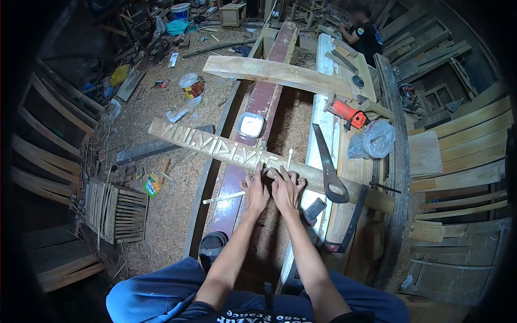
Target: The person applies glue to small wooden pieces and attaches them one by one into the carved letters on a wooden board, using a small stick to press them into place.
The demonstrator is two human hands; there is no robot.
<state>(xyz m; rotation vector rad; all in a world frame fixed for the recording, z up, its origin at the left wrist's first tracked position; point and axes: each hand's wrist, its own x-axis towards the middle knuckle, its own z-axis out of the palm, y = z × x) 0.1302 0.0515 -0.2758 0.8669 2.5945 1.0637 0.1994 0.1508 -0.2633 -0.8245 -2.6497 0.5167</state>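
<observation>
A long wooden board (215, 151) lies slantwise across the workbench, with raised pale letters on its left half. My left hand (255, 188) rests at the board's near edge, its fingertips by the last letters. Beside it, my right hand (287, 185) has its fingers bent over the board at a small pale strip; whether either hand pinches a piece is too small to tell. One upright pale piece (290, 160) stands out just beyond my right fingers. A square tub of white paste (251, 126) sits behind the board. A thin pale stick (223, 197) lies left of my left hand.
Right of my hands are a handsaw (327, 167), a dark-handled tool (350, 220), a grey block (314, 210), a red power tool (348, 112) and a plastic bag (378, 139). Behind lies a curved plank (274, 72). A person (368, 36) is at the back right.
</observation>
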